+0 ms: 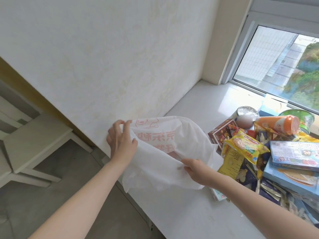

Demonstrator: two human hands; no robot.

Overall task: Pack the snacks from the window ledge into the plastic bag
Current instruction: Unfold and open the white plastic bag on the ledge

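Observation:
A white plastic bag (165, 152) with pink print lies on the white window ledge (198, 104), its mouth spread toward me. My left hand (120, 140) grips the bag's far-left edge. My right hand (195, 168) pinches its near edge. To the right lies a heap of snacks: a yellow biscuit packet (245, 145), a brown box (221, 133), an orange canister (279, 125) on its side, a blue box (295, 154), dark foil packets (269, 190).
A wall rises left of the ledge. The window (279, 66) stands behind the snack heap. A foil-topped tub (246, 112) and a green tin (300, 116) sit near the glass. Below left are a pale stool (34, 142) and grey floor.

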